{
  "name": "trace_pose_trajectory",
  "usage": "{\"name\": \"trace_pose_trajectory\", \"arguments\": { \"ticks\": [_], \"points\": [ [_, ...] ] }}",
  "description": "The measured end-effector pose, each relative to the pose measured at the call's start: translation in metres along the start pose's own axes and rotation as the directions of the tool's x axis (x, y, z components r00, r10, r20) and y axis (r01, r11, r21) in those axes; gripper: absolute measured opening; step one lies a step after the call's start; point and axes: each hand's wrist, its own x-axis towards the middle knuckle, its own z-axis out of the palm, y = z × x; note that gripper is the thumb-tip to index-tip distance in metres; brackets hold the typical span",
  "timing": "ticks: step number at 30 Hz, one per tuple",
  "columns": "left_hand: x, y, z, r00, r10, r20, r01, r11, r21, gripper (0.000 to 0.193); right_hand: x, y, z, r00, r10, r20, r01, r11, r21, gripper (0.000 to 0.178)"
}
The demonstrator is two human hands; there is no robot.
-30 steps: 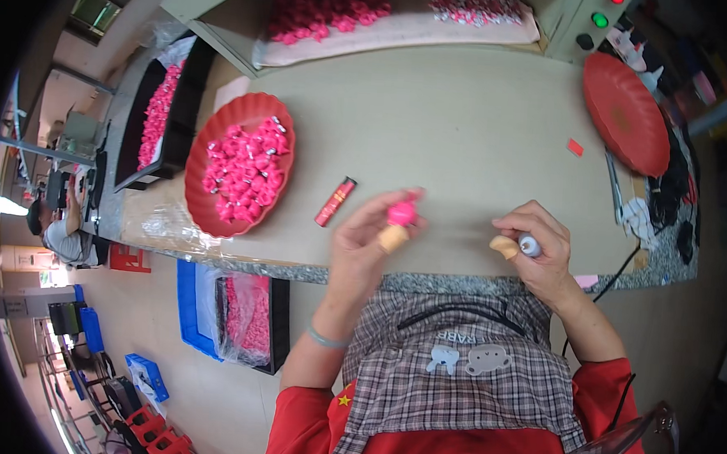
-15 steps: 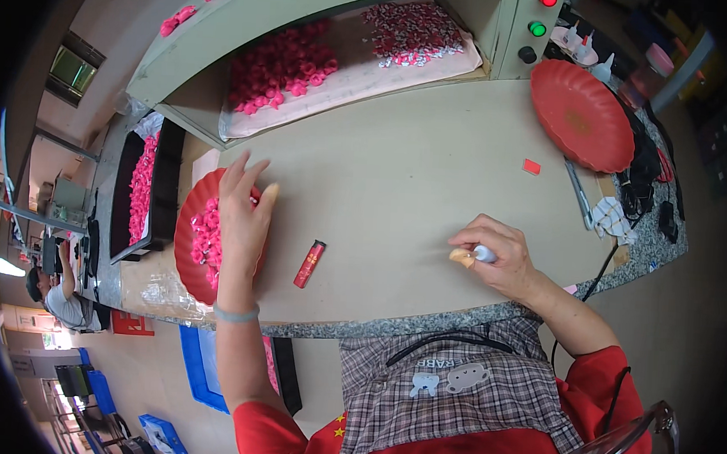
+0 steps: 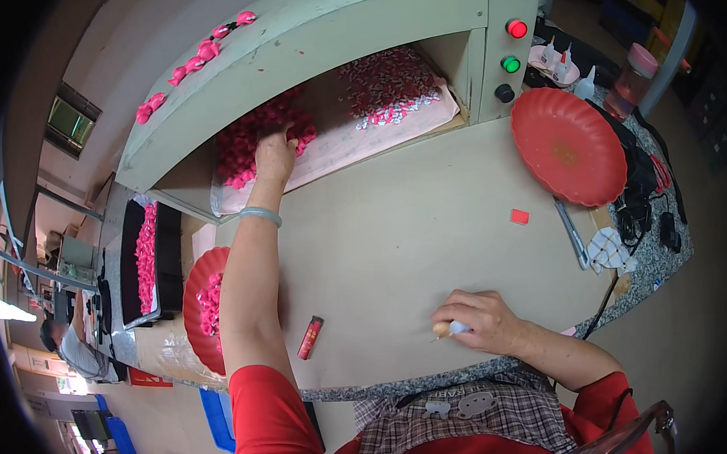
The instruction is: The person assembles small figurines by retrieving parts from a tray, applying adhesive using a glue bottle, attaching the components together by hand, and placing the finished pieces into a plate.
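While arms were spread:
L hand (image 3: 275, 152): open, on pink pieces (image 3: 257, 135), far from surface (image 3: 404, 229) edge.
R hand (image 3: 482, 319): closed, gripping small bottle (image 3: 459, 326) at edge.

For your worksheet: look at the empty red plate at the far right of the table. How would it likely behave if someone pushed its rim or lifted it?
The red plate looks thin, shallow and plastic, so it is probably light and would slide easily on the smooth table. It lies flat and wide, so tipping seems unlikely. Lifted by one edge, it may flex a little.

Pink pieces (image 3: 263, 135), red plate (image 3: 568, 145) (glossy), beige table (image 3: 413, 230).
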Motion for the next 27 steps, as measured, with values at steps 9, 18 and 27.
{"name": "trace_pose_trajectory", "arguments": {
  "ticks": [9,18,27],
  "points": [
    [-0.006,0.034,-0.033,0.953,-0.288,0.099,0.285,0.734,-0.616,0.034,-0.003,-0.004,-0.002,1.000,-0.020,-0.005,0.020,0.999,0.031,0.027],
    [-0.142,0.148,-0.117,0.872,0.049,0.487,0.435,-0.534,-0.725,0.037,0.001,-0.011,-0.022,0.930,0.367,0.032,-0.346,0.840,0.419,0.037],
    [-0.255,0.213,-0.144,0.790,-0.013,0.613,0.391,-0.760,-0.520,0.046,-0.008,-0.023,-0.030,0.944,0.312,0.105,-0.289,0.635,0.716,0.037]
  ]
}}
